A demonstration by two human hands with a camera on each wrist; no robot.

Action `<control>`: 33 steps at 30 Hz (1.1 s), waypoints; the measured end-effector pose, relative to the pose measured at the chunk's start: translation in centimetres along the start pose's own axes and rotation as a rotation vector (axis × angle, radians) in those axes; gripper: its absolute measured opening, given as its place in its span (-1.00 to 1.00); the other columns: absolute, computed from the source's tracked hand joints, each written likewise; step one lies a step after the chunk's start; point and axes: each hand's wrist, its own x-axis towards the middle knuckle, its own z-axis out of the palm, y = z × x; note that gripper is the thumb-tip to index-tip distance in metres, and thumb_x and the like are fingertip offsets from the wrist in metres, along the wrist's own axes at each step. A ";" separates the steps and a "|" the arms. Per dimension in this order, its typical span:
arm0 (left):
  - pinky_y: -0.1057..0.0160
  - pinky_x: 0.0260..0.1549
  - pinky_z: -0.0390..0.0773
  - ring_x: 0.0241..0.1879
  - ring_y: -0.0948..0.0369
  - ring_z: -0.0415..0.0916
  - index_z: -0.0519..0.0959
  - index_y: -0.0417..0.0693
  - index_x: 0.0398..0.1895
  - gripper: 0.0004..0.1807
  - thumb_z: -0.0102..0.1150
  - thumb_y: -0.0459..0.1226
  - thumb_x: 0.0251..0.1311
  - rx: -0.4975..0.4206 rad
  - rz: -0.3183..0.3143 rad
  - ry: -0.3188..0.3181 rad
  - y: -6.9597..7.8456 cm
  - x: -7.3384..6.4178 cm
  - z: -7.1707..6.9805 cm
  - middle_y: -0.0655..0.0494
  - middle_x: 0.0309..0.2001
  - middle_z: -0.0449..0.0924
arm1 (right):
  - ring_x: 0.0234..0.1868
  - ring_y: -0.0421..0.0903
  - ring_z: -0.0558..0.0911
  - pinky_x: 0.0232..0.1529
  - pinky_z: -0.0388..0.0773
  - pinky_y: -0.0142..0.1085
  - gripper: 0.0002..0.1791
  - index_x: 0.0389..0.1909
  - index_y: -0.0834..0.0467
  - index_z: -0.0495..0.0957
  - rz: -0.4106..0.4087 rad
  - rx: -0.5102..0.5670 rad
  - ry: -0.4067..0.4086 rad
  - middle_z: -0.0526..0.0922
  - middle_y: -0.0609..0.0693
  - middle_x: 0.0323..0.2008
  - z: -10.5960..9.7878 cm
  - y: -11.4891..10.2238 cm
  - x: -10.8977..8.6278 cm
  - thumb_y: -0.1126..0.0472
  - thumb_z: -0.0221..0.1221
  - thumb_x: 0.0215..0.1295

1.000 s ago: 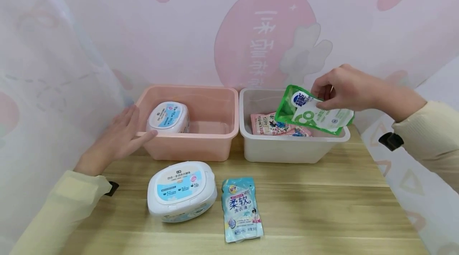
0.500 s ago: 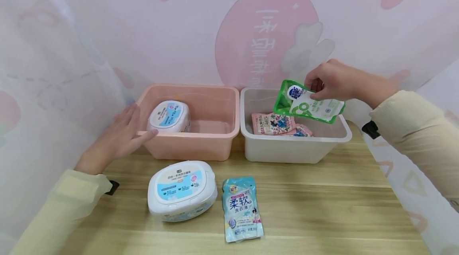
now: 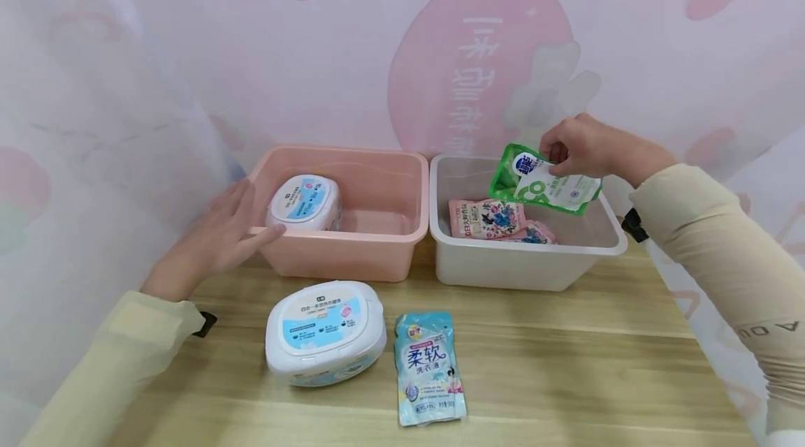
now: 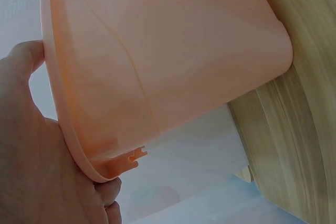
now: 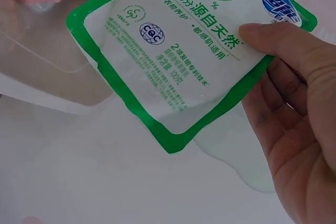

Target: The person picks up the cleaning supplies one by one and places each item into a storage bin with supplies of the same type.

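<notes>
My right hand (image 3: 581,147) pinches a green and white laundry detergent pouch (image 3: 569,192) by its upper edge, thumb on the printed front. The pouch hangs tilted over the white bin (image 3: 503,262), inside which lie pink floral pouches (image 3: 487,218). In the right wrist view the thumb (image 5: 273,38) presses the label, with the other fingers behind it. My left hand (image 3: 216,241) rests on the front left corner of the pink bin (image 3: 342,255), fingers extended along its side. In the left wrist view the thumb touches the rim (image 4: 52,72). A white lidded tub (image 3: 306,199) sits inside this bin.
A second white lidded tub (image 3: 327,332) stands on the wooden table (image 3: 541,370) in front of the pink bin. Beside it lies a blue detergent pouch (image 3: 430,370). A printed curtain (image 3: 352,49) hangs close behind the two bins.
My right hand has carried the green pouch slightly left and inward over the white bin. The left hand stays on the pink bin's corner; the head view has shifted a little.
</notes>
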 end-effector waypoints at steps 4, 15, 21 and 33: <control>-0.51 0.56 -0.23 0.70 -0.33 -0.45 -0.48 -0.25 0.68 0.25 -0.23 0.45 0.43 0.003 0.000 0.003 0.0 0.1 0.1 -0.32 0.71 -0.54 | -0.25 -0.02 0.62 -0.14 0.71 -0.11 -0.89 -0.23 0.23 0.69 0.013 0.005 -0.001 0.75 0.11 -0.25 0.7 0.9 0.7 0.40 0.40 0.26; -0.50 0.57 -0.19 0.69 -0.35 -0.37 -0.41 -0.30 0.69 0.24 -0.20 0.43 0.44 -0.005 0.023 0.021 0.4 0.5 0.4 -0.37 0.71 -0.45 | -0.30 -0.02 0.59 -0.18 0.65 -0.14 -0.87 -0.38 0.22 0.63 0.027 -0.034 0.016 0.70 0.07 -0.37 3.1 2.9 2.4 0.49 0.34 0.20; -0.44 0.60 -0.22 0.70 -0.33 -0.37 -0.37 -0.34 0.69 0.22 -0.19 0.40 0.47 -0.008 0.044 0.027 0.4 0.3 0.4 -0.37 0.71 -0.45 | -0.27 0.03 0.64 -0.14 0.70 -0.01 -0.91 -0.26 0.30 0.69 0.043 -0.082 0.057 0.74 0.17 -0.30 3.0 3.2 2.7 0.46 0.33 0.21; -0.48 0.58 -0.20 0.70 -0.32 -0.42 -0.44 -0.30 0.68 0.23 -0.21 0.42 0.46 -0.001 0.037 0.021 0.3 0.4 0.5 -0.34 0.71 -0.50 | -0.20 0.00 0.70 -0.03 0.76 0.02 -0.78 -0.10 0.33 0.73 0.082 0.024 0.080 0.78 0.16 -0.22 2.2 0.0 -1.4 0.33 0.41 0.27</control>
